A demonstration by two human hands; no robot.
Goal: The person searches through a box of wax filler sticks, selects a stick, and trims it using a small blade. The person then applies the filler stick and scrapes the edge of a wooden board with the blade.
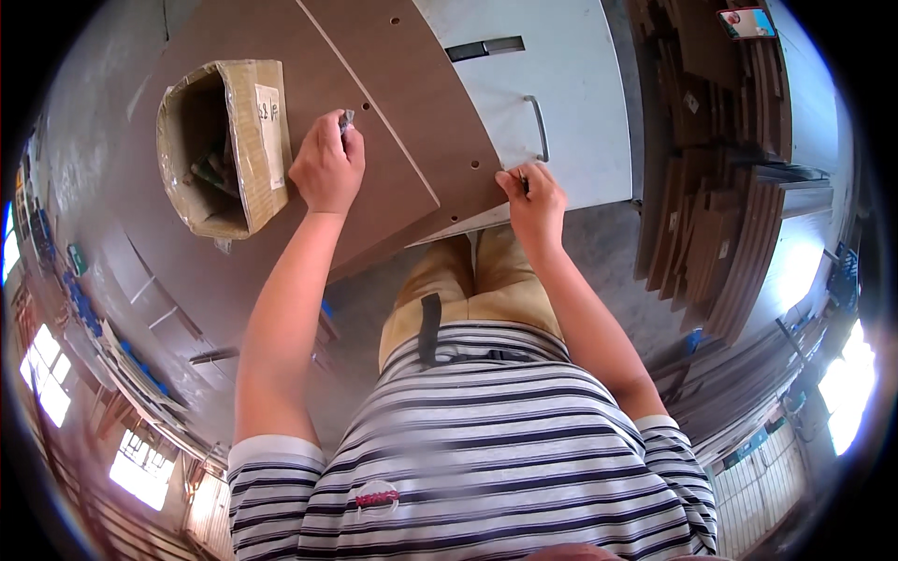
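Observation:
My left hand point(327, 166) is closed above the brown panel point(402, 70), beside an opened cardboard box. A small greyish piece point(347, 119) sticks out between its thumb and forefinger; its kind is too small to tell. My right hand point(537, 201) is pinched closed at the right edge of the brown panel, where it meets a white panel point(580, 84). Something small and dark shows between those fingers, mostly hidden. Several round holes and a long pale groove point(374, 107) run across the brown panel.
The cardboard box point(265, 159) lies to the left, its dark opening facing left with something inside. A metal handle point(538, 129) and a dark slotted strip point(485, 48) are on the white panel. Stacked brown boards point(720, 243) stand at the right.

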